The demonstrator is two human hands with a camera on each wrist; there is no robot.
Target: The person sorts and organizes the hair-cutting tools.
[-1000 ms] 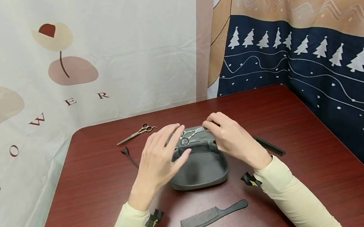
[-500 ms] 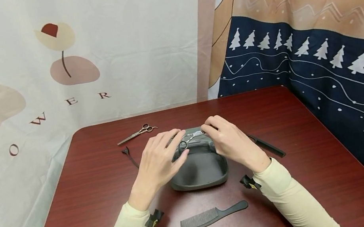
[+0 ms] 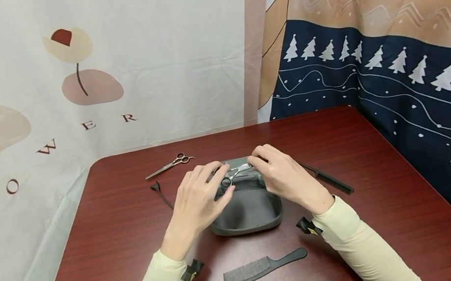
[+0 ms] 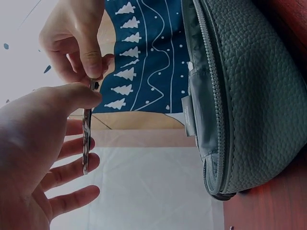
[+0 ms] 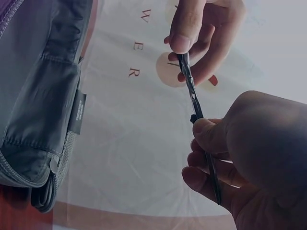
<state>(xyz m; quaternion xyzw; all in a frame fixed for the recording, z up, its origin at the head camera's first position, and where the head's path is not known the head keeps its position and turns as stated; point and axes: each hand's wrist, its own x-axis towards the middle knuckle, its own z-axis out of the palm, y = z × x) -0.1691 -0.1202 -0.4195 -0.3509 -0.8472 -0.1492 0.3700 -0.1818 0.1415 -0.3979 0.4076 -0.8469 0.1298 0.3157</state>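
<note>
A pair of silver hairdressing scissors (image 3: 238, 171) is held level above the back of an unzipped grey case (image 3: 249, 229). My right hand (image 3: 288, 175) pinches the blade end between thumb and fingers, as the right wrist view shows, with the scissors (image 5: 194, 98) seen edge-on. At the finger rings, my left hand (image 3: 197, 194) holds the other end with its thumb against the handle, the remaining fingers spread behind. In the left wrist view the textured case (image 4: 259, 96) stands beside the hands, its zip open and a small label at the inner edge.
A black handled comb (image 3: 265, 268) lies in front of the case. Other scissors (image 3: 169, 165) rest at the back left, near a thin black forked-end tool (image 3: 160, 194) partly behind my left hand. A second dark comb (image 3: 333, 182) lies to the right on the red-brown table (image 3: 106, 260).
The scissors have tilted a little, their ring end dropping slightly lower. My right hand has shifted slightly left and down; the left hand has barely moved.
</note>
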